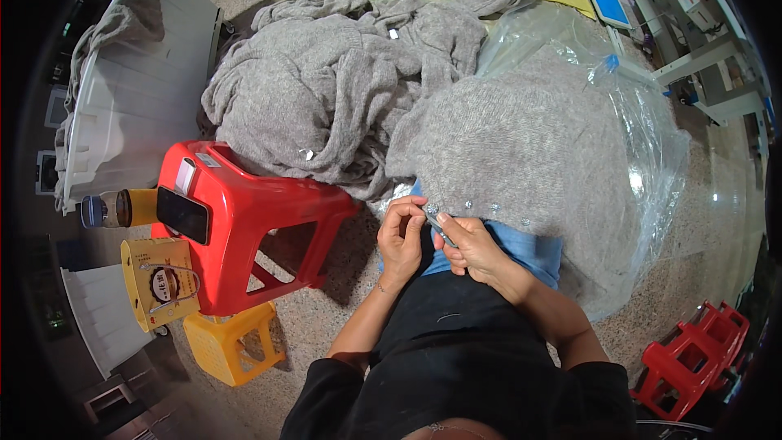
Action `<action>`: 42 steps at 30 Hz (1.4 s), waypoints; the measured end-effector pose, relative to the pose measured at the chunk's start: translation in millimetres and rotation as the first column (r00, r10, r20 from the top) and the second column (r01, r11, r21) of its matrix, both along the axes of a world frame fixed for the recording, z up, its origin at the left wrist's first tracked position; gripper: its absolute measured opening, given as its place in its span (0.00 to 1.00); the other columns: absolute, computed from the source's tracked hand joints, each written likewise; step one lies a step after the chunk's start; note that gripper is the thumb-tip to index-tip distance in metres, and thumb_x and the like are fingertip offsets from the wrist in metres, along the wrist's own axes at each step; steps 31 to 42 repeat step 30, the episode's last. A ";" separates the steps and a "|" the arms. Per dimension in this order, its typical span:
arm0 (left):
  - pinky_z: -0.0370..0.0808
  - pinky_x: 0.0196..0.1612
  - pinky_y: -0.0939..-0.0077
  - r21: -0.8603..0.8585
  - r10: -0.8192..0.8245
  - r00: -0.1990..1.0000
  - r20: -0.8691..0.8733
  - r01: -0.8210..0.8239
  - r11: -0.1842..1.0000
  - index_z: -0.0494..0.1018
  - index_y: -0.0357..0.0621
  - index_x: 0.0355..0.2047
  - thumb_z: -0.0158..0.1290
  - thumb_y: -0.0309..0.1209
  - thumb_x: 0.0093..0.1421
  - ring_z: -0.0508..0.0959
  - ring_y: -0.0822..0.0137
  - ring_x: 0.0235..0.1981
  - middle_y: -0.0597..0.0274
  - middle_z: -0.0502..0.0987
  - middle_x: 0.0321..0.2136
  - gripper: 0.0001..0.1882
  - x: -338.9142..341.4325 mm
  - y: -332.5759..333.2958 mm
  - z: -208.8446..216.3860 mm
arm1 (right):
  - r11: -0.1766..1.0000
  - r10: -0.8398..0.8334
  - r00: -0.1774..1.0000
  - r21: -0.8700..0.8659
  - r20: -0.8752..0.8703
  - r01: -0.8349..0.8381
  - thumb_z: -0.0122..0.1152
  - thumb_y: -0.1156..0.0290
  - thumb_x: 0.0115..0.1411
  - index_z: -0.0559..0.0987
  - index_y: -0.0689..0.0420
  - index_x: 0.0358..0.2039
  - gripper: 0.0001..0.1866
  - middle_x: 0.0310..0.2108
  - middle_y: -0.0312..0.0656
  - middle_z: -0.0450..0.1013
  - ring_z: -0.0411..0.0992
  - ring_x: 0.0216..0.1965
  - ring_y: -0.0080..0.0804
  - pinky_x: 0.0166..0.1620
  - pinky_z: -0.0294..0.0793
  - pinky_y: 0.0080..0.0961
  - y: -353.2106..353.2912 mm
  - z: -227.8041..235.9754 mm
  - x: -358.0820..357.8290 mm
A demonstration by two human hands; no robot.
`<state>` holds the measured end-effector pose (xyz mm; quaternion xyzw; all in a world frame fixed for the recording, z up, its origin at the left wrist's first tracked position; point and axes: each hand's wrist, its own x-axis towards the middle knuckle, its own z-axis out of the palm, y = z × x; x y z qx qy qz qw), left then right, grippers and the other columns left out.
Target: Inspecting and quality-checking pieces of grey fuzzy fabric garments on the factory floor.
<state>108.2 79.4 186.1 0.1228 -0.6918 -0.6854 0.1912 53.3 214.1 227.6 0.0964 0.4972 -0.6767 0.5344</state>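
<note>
A light grey knitted sweater (521,134) lies across my lap, with several shiny round buttons (536,205) along its near edge. My left hand (401,236) is closed, its thumb and fingertips pinching at the sweater's edge beside the leftmost button (432,209). In my right hand (476,251) is a slim grey tool (441,231) that looks like thread snips, its tip close to that same button. The fingers wrap round it, so most of its shape is hidden. Both hands meet just above my lap.
A heap of grey sweaters (301,90) lies ahead, near clear plastic sheeting (660,155). At left, a red stool (236,220) bears a phone (182,215); beside it are a yellow bag (159,281), a yellow stool (232,346) and a white bin (138,98). Red stools (684,358) stand right.
</note>
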 end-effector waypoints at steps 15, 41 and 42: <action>0.71 0.41 0.84 0.287 0.005 1.000 0.000 -0.005 0.958 0.64 0.38 0.44 0.52 0.18 0.56 0.73 0.75 0.38 0.56 0.72 0.42 0.15 -2.9 4.3 -2.5 | 0.997 -0.038 0.982 0.052 -0.184 0.048 0.41 0.51 0.65 0.70 0.57 0.22 0.24 0.09 0.27 0.55 0.50 0.08 0.13 0.12 0.52 0.15 -0.6 -2.7 4.0; 0.68 0.32 0.91 0.266 0.090 0.899 0.429 -0.221 0.938 0.65 0.39 0.47 0.58 0.20 0.53 0.71 0.82 0.29 0.58 0.71 0.38 0.22 -12.2 -0.8 1.2 | 0.860 0.278 0.328 0.386 -0.903 0.333 0.58 0.67 0.57 0.77 0.60 0.30 0.09 0.23 0.48 0.74 0.75 0.25 0.41 0.29 0.71 0.31 -1.7 -0.3 1.0; 0.68 0.32 0.91 0.266 0.090 0.899 0.429 -0.221 0.938 0.65 0.39 0.47 0.58 0.20 0.53 0.71 0.82 0.29 0.58 0.71 0.38 0.22 -12.2 -0.8 1.2 | 0.860 0.278 0.328 0.386 -0.903 0.333 0.58 0.67 0.57 0.77 0.60 0.30 0.09 0.23 0.48 0.74 0.75 0.25 0.41 0.29 0.71 0.31 -1.7 -0.3 1.0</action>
